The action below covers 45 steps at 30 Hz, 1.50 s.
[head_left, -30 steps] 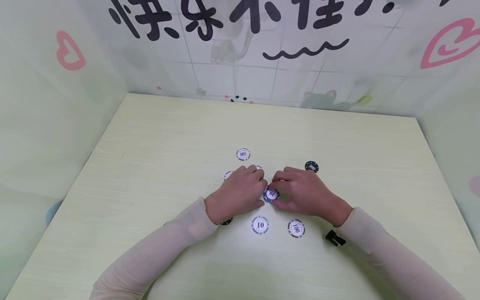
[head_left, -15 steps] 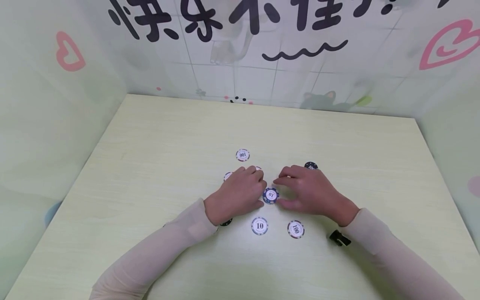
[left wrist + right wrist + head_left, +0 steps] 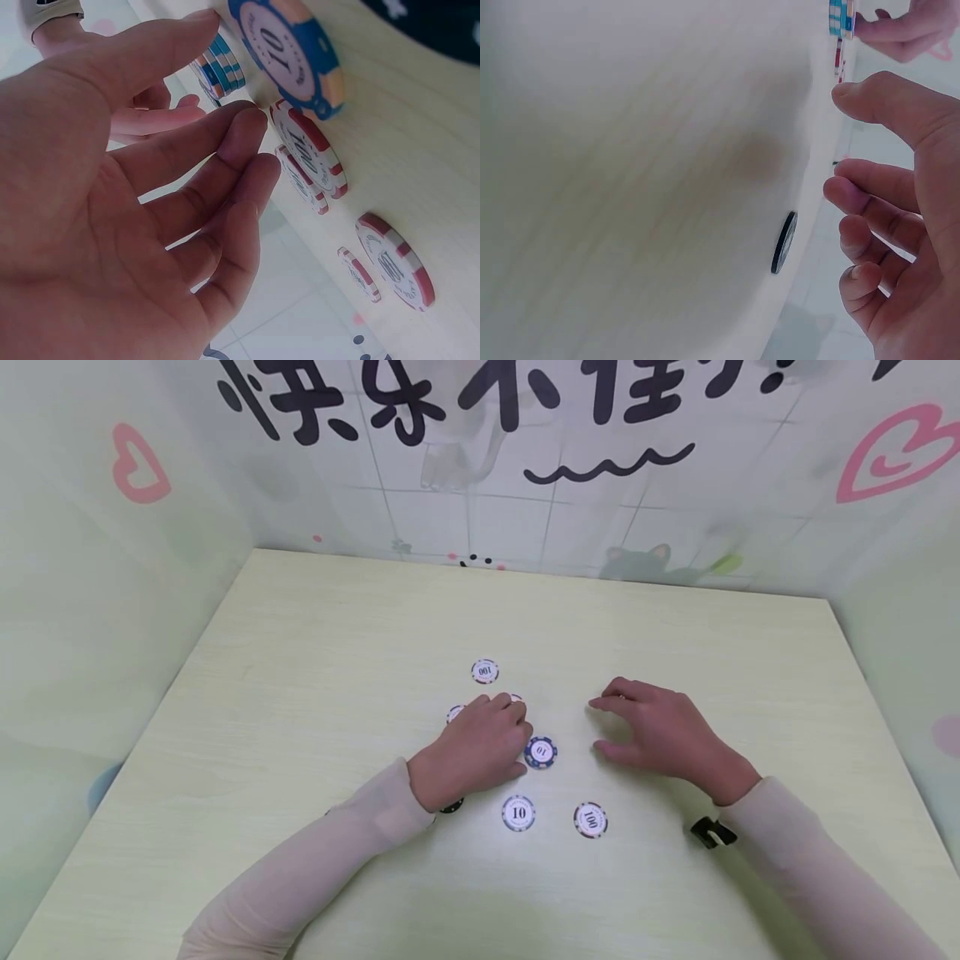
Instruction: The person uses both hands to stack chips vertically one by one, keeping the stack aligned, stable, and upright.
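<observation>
A short stack of blue poker chips [image 3: 541, 752], a 10 on its top, stands on the table at the left hand's fingertips. The left hand [image 3: 474, 756] is beside it with loosely bent fingers and nothing held. In the left wrist view, the thumb tip overlaps the blue stack [image 3: 223, 67]. To the right, apart from the stack, the right hand [image 3: 660, 731] hovers with thumb and fingers spread and nothing between them. A black chip [image 3: 784, 242] lies near its fingers in the right wrist view; in the head view this hand hides it.
Flat around the left hand lie a 10 chip [image 3: 519, 813], two 100 chips [image 3: 591, 820] [image 3: 485, 671], and a black chip [image 3: 452, 807] partly under the left wrist. More red-edged chips [image 3: 307, 150] show behind the left fingers. A printed wall [image 3: 510, 518] bounds the table's back.
The right hand has let go of the blue chip stack and moved right, over the spot where the black chip was showing. The left hand and the stack stay in place.
</observation>
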### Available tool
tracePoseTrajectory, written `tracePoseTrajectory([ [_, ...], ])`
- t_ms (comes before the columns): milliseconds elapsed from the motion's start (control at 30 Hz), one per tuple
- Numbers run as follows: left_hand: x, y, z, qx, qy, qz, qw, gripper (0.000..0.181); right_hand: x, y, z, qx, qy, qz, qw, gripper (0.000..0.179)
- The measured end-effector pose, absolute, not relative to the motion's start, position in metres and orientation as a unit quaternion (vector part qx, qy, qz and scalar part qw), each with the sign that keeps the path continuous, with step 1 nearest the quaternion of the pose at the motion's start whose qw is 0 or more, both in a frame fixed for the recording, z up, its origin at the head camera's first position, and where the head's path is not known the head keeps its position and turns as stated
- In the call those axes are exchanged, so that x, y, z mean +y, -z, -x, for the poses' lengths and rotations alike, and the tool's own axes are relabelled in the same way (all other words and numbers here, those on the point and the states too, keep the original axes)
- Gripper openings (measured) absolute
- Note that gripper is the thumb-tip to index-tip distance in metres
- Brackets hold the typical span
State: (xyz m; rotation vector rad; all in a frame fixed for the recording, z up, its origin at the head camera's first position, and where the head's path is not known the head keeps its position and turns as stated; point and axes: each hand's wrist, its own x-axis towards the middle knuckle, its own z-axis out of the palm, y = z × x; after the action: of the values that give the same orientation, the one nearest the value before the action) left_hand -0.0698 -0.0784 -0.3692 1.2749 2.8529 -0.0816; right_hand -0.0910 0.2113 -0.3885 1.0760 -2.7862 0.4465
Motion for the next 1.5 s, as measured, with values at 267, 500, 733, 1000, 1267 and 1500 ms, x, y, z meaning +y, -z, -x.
tracePoseTrajectory([
  [267, -0.079, 0.37, 0.07, 0.912, 0.019, -0.41, 0.006, 0.03, 0.227, 0.386, 0.097, -0.933, -0.153, -0.32, 0.056, 0.05],
  [500, -0.079, 0.37, 0.07, 0.912, 0.017, -0.409, 0.007, 0.03, 0.234, 0.387, 0.103, -0.942, -0.153, -0.297, 0.037, 0.055],
  [733, -0.079, 0.368, 0.07, 0.912, 0.021, -0.41, 0.008, 0.032, 0.237, 0.387, 0.11, -0.95, -0.149, -0.276, 0.007, 0.052],
  [1000, -0.08, 0.371, 0.071, 0.91, 0.022, -0.413, 0.007, 0.032, 0.238, 0.387, 0.114, -0.954, -0.142, -0.263, -0.017, 0.046],
  [1267, -0.079, 0.371, 0.071, 0.911, 0.023, -0.411, 0.012, 0.033, 0.239, 0.389, 0.116, -0.957, -0.138, -0.254, -0.021, 0.041],
  [1500, -0.08, 0.373, 0.071, 0.91, 0.026, -0.414, 0.006, 0.032, 0.238, 0.388, 0.117, -0.958, -0.14, -0.25, -0.017, 0.037],
])
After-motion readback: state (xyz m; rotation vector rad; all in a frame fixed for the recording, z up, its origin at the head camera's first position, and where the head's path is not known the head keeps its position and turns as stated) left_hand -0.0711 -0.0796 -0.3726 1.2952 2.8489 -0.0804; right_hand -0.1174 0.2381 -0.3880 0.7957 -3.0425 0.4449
